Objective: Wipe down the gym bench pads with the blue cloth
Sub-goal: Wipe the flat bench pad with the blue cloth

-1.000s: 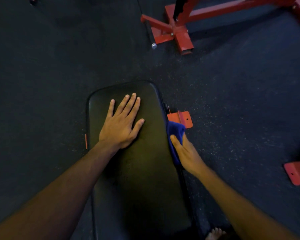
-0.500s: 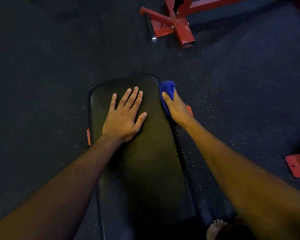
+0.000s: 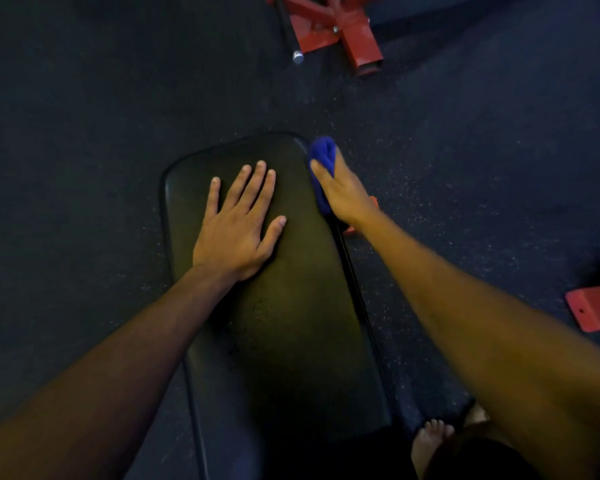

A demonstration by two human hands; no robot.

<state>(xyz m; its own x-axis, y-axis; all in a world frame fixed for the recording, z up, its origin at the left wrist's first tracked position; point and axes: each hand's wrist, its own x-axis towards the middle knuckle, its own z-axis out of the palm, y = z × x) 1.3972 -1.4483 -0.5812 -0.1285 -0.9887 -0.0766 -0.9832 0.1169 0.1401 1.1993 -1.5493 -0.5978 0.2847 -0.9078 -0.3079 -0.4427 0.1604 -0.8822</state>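
Both hands barely moved: left hand (image 3: 238, 230) stays spread flat (on pad (image 3: 291, 306)); right hand (image 3: 343, 195) still grips cloth (image 3: 321, 150).

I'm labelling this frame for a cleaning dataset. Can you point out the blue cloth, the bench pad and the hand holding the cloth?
blue cloth (image 3: 323, 150): head view, bunched top end.
bench pad (image 3: 291, 306): head view, bare middle of top.
right hand (image 3: 343, 195): head view, back of hand.

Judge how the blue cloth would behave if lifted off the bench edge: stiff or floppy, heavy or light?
Probably floppy: the blue cloth is bunched into soft folds under the right hand and wraps the bench pad edge. Likely light, since thumb and fingers alone hold it. It would not roll or tip, though loose ends may dangle when lifted.
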